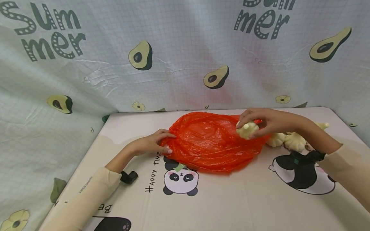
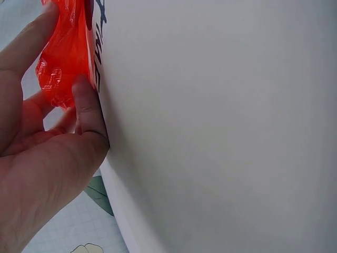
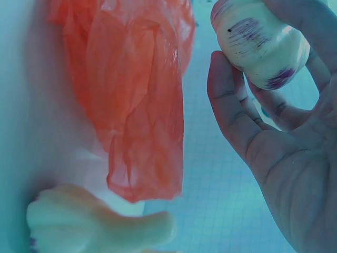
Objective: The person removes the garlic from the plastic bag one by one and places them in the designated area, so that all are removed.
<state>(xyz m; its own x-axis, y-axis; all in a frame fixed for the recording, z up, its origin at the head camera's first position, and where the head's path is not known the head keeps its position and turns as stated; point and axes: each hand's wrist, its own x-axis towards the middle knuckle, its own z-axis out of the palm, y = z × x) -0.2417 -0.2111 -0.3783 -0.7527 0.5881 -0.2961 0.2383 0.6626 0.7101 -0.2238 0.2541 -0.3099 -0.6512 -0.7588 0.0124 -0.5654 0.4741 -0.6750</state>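
A crumpled red plastic bag (image 1: pixel 211 141) lies on the table, spread in front of me. My left hand (image 1: pixel 148 143) holds its left end, fingers along the top and thumb lower down; the left wrist view shows the red film (image 2: pixel 66 58) between thumb and fingers. Over the bag's right part, my right hand (image 1: pixel 264 119) grips a pale garlic bulb (image 1: pixel 247 130) by its fingertips. Purple streaks mark this bulb (image 3: pixel 258 39) in the right wrist view. More garlic bulbs (image 1: pixel 295 142) lie right of the bag, partly hidden by my right forearm.
The table (image 1: pixel 225 202) carries printed pandas and lettering. Behind it hangs a light cloth (image 1: pixel 179 48) with avocado prints, close along the back edge. One bulb with a long stem (image 3: pixel 79 221) lies below the bag in the right wrist view.
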